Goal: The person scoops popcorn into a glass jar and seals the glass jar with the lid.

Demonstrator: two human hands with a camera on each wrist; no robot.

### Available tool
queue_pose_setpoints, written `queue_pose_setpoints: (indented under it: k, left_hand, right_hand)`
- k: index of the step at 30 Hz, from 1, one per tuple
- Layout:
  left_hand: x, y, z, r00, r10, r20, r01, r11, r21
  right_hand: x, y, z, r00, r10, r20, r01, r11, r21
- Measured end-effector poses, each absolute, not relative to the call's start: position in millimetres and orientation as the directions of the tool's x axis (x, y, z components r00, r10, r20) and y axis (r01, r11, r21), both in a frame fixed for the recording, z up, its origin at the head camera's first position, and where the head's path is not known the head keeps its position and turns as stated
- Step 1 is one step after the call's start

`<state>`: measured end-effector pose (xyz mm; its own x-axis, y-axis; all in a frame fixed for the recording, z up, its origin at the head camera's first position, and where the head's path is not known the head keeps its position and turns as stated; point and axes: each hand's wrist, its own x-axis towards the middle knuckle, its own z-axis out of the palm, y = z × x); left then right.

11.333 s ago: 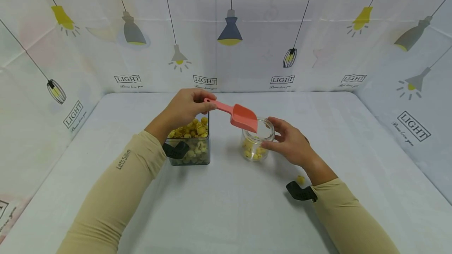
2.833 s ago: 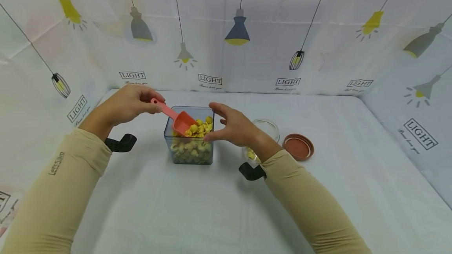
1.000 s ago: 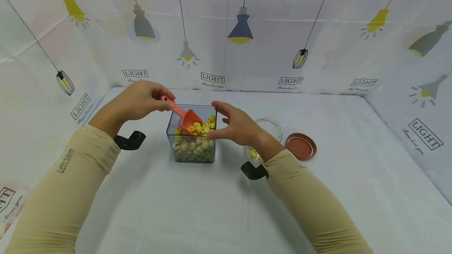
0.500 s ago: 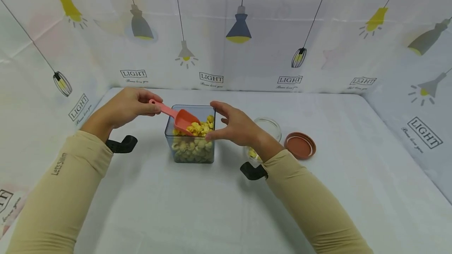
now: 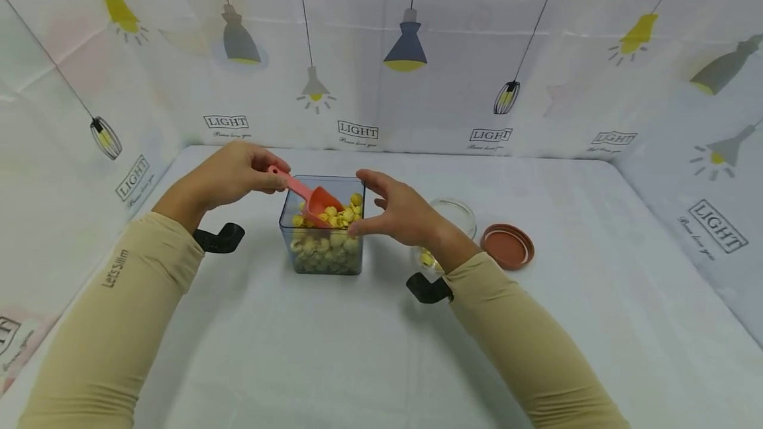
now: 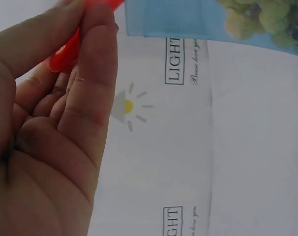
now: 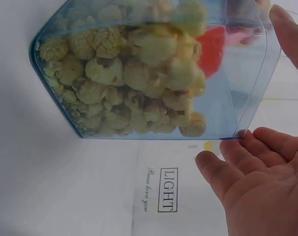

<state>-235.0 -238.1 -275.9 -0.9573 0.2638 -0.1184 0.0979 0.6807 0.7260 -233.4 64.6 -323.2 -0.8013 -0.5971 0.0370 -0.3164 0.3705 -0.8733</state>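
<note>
Head view, unlike left wrist, shows scoop's bowl.

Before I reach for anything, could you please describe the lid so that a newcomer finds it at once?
On the white table, look right from the square popcorn box, past the right hand, to the clear round jar. The lid lies just right of that jar. It is a low, reddish-brown disc, whereas jar and box are see-through.
</note>
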Motion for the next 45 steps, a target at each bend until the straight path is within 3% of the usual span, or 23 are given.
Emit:
queue_pose_setpoints:
  k: [6, 15, 28, 45]
  left_hand:
    - [-235.1, -244.8, -287.8, -0.957, 0.235, -0.172, 0.018, 0.636, 0.772]
    - [-228.5, -235.0, -282.6, -0.959, 0.248, -0.139, 0.072, 0.686, 0.724]
    - [-226.6, -240.9, -294.1, -0.955, 0.270, -0.124, 0.056, 0.572, 0.818]
    - [-224.2, -242.4, -294.8, -0.958, 0.245, -0.148, -0.002, 0.512, 0.859]
  right_hand:
    - [-233.4, 64.4, -323.0, -0.799, -0.600, 0.039, -0.319, 0.368, -0.873]
    - [-232.7, 65.3, -323.6, -0.803, -0.595, 0.039, -0.316, 0.369, -0.874]
    - [-232.1, 66.4, -323.4, -0.798, -0.601, 0.045, -0.323, 0.362, -0.874]
    - [-231.4, 66.0, -321.9, -0.796, -0.603, 0.047, -0.315, 0.347, -0.883]
